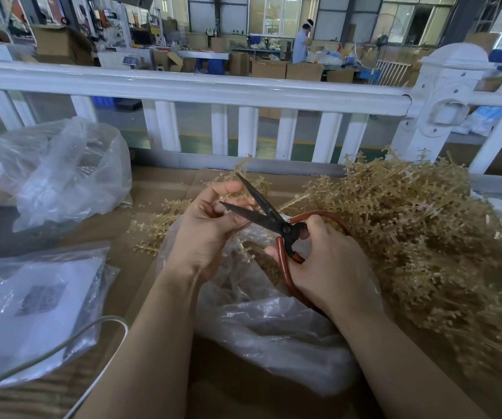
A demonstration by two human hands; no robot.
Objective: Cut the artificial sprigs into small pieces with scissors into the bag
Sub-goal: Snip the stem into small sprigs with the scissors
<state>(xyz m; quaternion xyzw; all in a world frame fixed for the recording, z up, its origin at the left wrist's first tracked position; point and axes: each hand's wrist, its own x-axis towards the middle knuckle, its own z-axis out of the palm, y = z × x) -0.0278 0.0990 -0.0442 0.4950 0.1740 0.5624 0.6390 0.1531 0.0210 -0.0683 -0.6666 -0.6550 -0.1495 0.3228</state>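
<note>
Left hand (210,225): fingers curled, pinching a sprig (243,179) over the bag (262,316). Right hand (331,267): grasping the scissors (269,214) by red loop handles, blades parted around the sprig, just beside the left fingertips.

Bag: clear plastic, mouth open under both hands, near the bench's front edge; some cut bits appear to lie inside.

Risk: blades close to fingertips, so a rushed snip could nick them; pieces may fly past the bag's mouth.

Surroundings: sprig pile (419,237) at the bench's right side; loose sprigs (159,219) behind the bag; second bag (53,173) at the back left corner; packet (29,309) and cable (62,352) front left; white railing (183,86) beyond the far edge.
</note>
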